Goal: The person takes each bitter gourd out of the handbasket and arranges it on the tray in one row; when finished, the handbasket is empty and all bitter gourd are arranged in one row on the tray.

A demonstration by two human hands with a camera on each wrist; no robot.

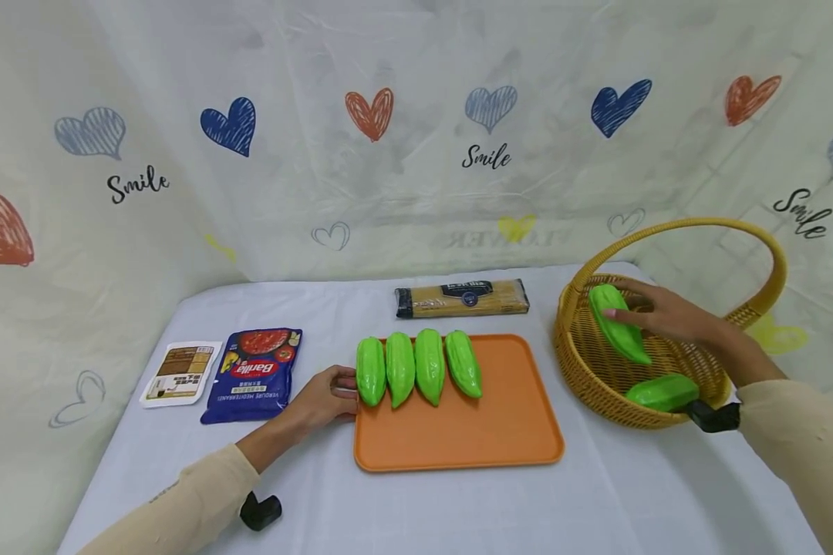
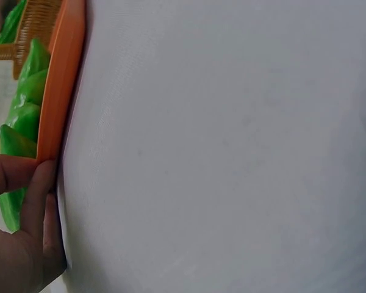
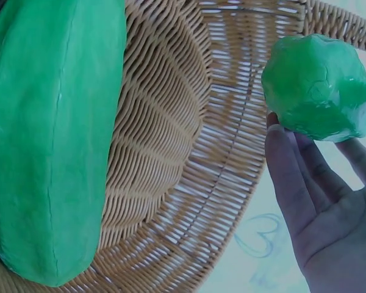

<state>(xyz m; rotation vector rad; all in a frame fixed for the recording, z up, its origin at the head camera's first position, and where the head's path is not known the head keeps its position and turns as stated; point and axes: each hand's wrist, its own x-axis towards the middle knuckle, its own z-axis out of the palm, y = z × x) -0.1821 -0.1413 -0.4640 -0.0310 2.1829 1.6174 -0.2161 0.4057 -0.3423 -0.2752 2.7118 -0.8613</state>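
Note:
My right hand point(image 1: 666, 312) holds a green ridged gourd point(image 1: 618, 333) with a pointed tip, inside the mouth of the wicker basket point(image 1: 568, 351). In the right wrist view, fingers and thumb curve round the held gourd point(image 3: 317, 91). A second gourd point(image 1: 662, 393) lies in the basket's near part. Several like gourds point(image 1: 428, 366) lie side by side along the back left of an orange tray point(image 1: 461, 439), tips toward me. My left hand point(image 1: 326, 397) grips the tray's left edge; the left wrist view shows thumb and fingers pinching the rim point(image 2: 58, 91).
A blue Barilla pouch point(image 1: 253, 378) and a white flat pack point(image 1: 182, 375) lie left of the tray. Behind it is a pack of spaghetti point(image 1: 461, 299). The basket's tall handle point(image 1: 694, 222) arches over its opening. A patterned cloth point(image 1: 416, 185) hangs behind the white table point(image 1: 403, 512).

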